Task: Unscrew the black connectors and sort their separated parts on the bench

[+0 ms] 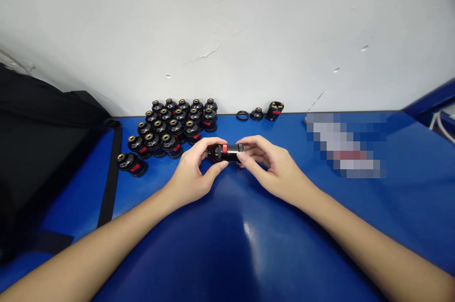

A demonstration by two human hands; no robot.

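A black cylindrical connector-like part [232, 152] with a red mark lies sideways between my hands, just above the blue table. My left hand [197, 165] is closed around its narrower, stepped left end, thumb below and fingers above. At the wider right end, my right hand [267, 162] pinches it between thumb and fingers, near what looks like a ring edge. Beyond my hands, by the wall, are a loose black ring [242, 115], a black domed cap [256, 114] with a brass-coloured centre, and a black cylinder body [275, 111] with brass-coloured contacts and a red mark.
Several similar finished-looking black parts [169, 144] stand in rows at the back left, one [132, 164] set apart at the front. A black bag [42, 150] with straps covers the left side. A pixelated flat item [343, 148] lies right on the blue table [227, 245], against a white wall [227, 32].
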